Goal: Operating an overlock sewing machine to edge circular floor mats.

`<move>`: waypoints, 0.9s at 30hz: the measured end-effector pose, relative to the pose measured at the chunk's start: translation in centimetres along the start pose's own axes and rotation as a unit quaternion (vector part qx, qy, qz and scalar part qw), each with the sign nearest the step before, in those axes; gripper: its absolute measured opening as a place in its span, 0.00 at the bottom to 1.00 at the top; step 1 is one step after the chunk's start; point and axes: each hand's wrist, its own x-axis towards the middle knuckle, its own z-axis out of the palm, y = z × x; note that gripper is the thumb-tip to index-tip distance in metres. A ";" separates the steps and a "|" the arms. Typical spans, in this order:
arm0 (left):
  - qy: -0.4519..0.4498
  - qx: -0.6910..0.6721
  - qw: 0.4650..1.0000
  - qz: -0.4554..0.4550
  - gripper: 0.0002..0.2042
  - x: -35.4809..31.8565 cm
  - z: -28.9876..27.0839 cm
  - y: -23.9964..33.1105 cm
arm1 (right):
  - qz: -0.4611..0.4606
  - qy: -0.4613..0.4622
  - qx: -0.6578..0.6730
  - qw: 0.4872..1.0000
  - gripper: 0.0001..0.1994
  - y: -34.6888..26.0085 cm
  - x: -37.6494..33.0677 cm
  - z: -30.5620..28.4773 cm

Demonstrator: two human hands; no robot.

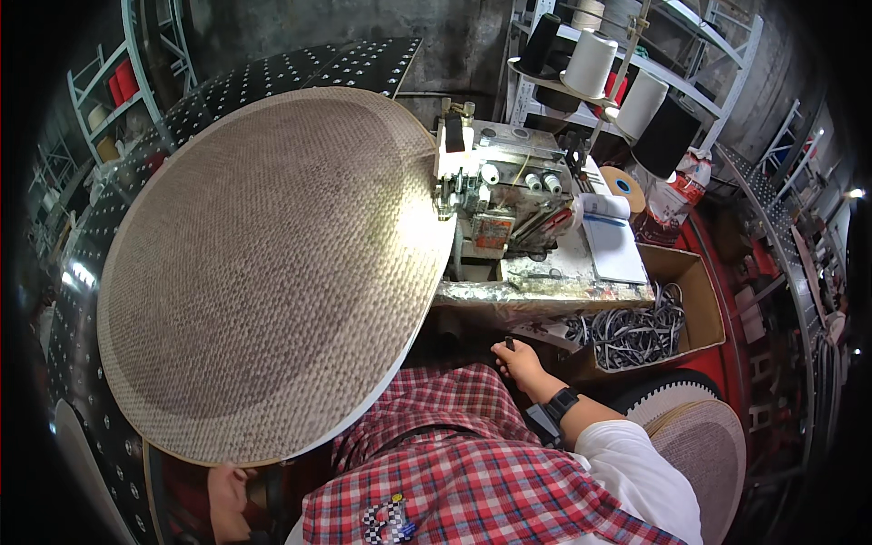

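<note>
One woven mat (272, 272): right rim at the sewing machine (518, 173), lower rim past the desk's (554, 289) front edge.
Left hand (227, 490): at the mat's lower rim; cannot tell whether fingers pinch.
Right hand (520, 365): fingers curled around a small dark object (510, 344), below desk level.
Open room: between mat and right hand.
Right front corner: cardboard box (701, 300) just beside.
Behind: metal shelving (743, 59).

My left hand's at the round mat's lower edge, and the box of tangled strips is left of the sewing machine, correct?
No, the box is right of the sewing machine, as the head view shows. Your left hand is at the lower edge of the round mat.
</note>
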 end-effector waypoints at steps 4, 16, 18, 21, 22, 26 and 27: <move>0.208 -0.198 0.954 0.089 0.26 2.0 -1.2 2.6 | -0.009 0.050 -0.014 0.999 0.06 1.1 1.3 -1.4; 0.143 -0.155 0.975 0.073 0.26 2.6 4.2 -0.3 | -0.143 0.177 -0.740 0.633 0.13 3.2 13.5 -9.8; 0.132 -0.148 0.979 0.050 0.25 2.2 5.6 -0.6 | -0.119 0.157 -0.735 0.649 0.16 2.3 13.6 -9.3; 0.121 -0.148 0.980 0.057 0.25 1.9 7.6 -1.3 | -0.085 0.120 -0.718 0.680 0.19 1.4 13.5 -8.5; 0.096 -0.173 0.978 0.063 0.26 1.9 8.2 -1.5 | -0.076 0.112 -0.716 0.685 0.19 1.3 13.6 -8.2; 0.069 -0.144 0.985 0.069 0.25 2.5 10.1 -2.5 | -0.061 0.100 -0.703 0.701 0.18 1.7 14.2 -8.8; 0.085 -0.136 0.985 0.063 0.25 2.7 10.5 -2.5 | -0.058 0.098 -0.700 0.705 0.18 1.8 14.4 -9.2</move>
